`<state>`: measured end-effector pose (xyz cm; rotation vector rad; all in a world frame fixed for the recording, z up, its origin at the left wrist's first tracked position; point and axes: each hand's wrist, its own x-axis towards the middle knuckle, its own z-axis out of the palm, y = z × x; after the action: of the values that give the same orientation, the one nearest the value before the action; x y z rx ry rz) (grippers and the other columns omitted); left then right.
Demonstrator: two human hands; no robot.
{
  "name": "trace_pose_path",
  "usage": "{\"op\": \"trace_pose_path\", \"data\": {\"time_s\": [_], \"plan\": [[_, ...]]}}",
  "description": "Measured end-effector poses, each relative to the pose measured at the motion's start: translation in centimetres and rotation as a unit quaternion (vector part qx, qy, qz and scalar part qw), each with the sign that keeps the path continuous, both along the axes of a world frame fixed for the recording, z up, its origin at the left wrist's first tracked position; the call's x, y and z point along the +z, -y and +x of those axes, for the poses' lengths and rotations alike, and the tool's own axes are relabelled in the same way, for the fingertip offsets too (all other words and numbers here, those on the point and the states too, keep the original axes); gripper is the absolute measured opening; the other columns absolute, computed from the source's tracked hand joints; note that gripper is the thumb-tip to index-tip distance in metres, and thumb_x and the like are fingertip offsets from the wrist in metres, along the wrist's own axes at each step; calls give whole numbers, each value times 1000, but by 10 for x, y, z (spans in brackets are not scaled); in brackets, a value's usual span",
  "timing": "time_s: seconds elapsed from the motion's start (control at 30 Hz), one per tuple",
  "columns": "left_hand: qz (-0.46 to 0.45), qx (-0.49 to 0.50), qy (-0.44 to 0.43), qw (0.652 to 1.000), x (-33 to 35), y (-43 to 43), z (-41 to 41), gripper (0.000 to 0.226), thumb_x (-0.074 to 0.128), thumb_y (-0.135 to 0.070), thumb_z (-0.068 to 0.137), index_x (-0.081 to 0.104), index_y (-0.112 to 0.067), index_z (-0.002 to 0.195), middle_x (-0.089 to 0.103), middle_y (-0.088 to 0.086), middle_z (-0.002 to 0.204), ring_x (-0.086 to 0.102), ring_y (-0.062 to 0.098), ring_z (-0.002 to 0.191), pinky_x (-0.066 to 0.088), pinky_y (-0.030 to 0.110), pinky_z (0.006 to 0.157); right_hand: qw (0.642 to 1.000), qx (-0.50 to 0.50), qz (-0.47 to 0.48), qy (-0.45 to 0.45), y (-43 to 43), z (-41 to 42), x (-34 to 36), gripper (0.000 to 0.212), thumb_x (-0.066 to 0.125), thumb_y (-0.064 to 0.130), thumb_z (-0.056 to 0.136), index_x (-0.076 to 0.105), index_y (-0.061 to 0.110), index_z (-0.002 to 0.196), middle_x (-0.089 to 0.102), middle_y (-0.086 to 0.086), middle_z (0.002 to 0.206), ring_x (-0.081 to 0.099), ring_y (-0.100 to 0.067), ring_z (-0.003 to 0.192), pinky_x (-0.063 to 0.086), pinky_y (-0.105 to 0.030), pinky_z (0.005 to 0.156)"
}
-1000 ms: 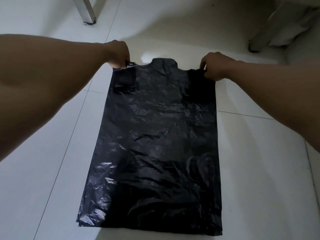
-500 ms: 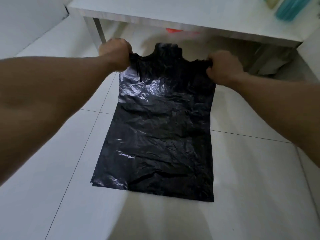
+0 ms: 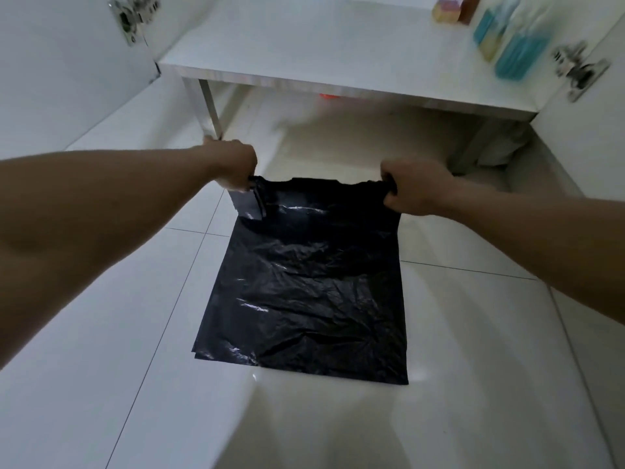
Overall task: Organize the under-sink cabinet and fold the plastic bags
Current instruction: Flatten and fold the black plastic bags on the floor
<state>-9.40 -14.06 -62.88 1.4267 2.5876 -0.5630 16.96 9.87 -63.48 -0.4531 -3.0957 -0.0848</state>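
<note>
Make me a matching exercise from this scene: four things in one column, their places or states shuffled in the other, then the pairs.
1. crinkled black plastic bag
2. left hand
3. right hand
4. blue translucent bottle

a. stands on the white shelf
b. grips the bag's top right corner
c. lower end lies on the white floor tiles
d. grips the bag's top left corner

Pairs: 1-c, 2-d, 3-b, 4-a
</note>
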Motion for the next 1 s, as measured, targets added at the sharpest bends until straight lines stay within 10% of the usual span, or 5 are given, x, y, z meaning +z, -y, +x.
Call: {"op": "trace_pose_path", "data": {"time_s": [0.2,0.5,0.7,1.0], "plan": [[-96,-85,-39,991,-16,24,37,12,63,-22,83,52,-19,79,57,-2,77,54,16,68,36,43,84,996,11,-56,74,31,32,-17,22,65,36,73,47,28,84,52,7,77,51,-18,68,30,-26,51],[-3,-92,-39,995,-58,57,45,49,64,-69,80,48,-25,93,60,-8,83,58,17,75,34,40,83,989,36,-31,137,71,61,-56,23,61,29,79,38,26,82,40,11,79,40,-15,62,36,-31,67],[-19,-90,-13,996,-71,68,56,16,57,-25,86,50,-25,100,60,-7,89,64,19,84,39,39,86,986,36,-33,162,81,68,-73,17,58,24,83,41,23,88,53,5,91,56,-20,78,42,-33,76],[-127,-71,110,983,-86,71,76,37,67,-42,84,67,-20,114,68,6,108,67,28,92,51,33,73,962,72,-82,249,83,74,-93,42,57,55,89,53,22,115,57,3,115,60,-20,99,44,-31,76]]}}
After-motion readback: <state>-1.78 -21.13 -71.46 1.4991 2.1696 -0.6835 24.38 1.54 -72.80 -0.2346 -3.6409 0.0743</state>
